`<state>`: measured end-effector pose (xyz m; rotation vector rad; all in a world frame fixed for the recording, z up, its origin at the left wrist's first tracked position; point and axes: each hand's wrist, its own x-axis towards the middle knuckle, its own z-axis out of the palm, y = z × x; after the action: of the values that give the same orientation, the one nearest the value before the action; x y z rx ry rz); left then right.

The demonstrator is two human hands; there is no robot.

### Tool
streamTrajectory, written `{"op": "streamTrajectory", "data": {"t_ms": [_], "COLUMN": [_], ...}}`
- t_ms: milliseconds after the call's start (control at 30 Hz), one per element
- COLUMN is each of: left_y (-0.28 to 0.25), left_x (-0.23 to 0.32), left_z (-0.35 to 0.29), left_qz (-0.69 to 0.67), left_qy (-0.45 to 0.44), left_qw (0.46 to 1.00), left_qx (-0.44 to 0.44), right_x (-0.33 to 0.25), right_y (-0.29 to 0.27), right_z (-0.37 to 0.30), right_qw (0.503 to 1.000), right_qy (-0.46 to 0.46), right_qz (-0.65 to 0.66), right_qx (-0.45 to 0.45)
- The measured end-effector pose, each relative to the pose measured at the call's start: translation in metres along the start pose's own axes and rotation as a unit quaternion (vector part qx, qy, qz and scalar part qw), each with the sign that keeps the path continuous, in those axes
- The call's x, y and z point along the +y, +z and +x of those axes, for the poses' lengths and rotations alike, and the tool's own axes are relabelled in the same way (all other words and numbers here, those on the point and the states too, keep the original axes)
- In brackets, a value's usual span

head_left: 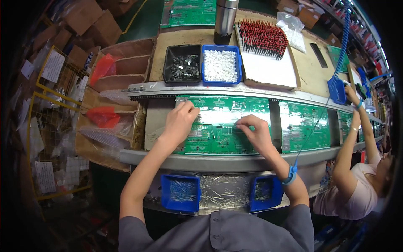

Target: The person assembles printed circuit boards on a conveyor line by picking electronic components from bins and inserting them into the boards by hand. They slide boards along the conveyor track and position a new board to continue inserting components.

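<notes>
A green circuit board lies flat on the conveyor rail in front of me, with a bright glare across its middle. Over the board's upper left part is my left hand, its fingers pinched together; whatever they hold is too small to name. My right hand hovers over the board's right half, with thumb and forefinger closed in a pinch. Any part between those fingertips cannot be made out. A blue band with a cord circles my right wrist. A few small dark parts sit near the board's centre.
Beyond the rail stand a black bin of dark parts, a blue bin of white connectors, a steel flask and a tray of red-tipped parts. Nearer me, blue bins flank loose wire-leaded parts. Another board and a co-worker are right.
</notes>
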<state>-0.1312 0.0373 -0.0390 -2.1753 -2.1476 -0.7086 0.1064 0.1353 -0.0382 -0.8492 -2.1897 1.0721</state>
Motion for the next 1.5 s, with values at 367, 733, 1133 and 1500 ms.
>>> {"op": "streamTrajectory", "data": {"t_ms": [367,733,1133,1500], "left_y": [0.015,0.019,0.006,0.005], "left_x": [0.042,0.044,0.043,0.023], "left_z": [0.003,0.000,0.006,0.007], "left_qz": [-0.086,-0.062,-0.191,-0.266], "left_qy": [0.058,0.073,0.032,-0.048], "left_qw": [0.980,0.983,0.979,0.963], "left_qx": [-0.169,-0.158,-0.059,0.018], "right_x": [0.023,0.023,0.022,0.017], "right_y": [-0.002,-0.001,-0.002,-0.002], "right_z": [0.035,0.045,0.049,0.055], "right_qw": [0.999,0.998,0.995,0.992], "right_qy": [-0.027,-0.021,-0.034,-0.038], "right_qz": [-0.008,-0.029,-0.059,-0.061], "right_qx": [-0.016,-0.052,-0.079,-0.102]}}
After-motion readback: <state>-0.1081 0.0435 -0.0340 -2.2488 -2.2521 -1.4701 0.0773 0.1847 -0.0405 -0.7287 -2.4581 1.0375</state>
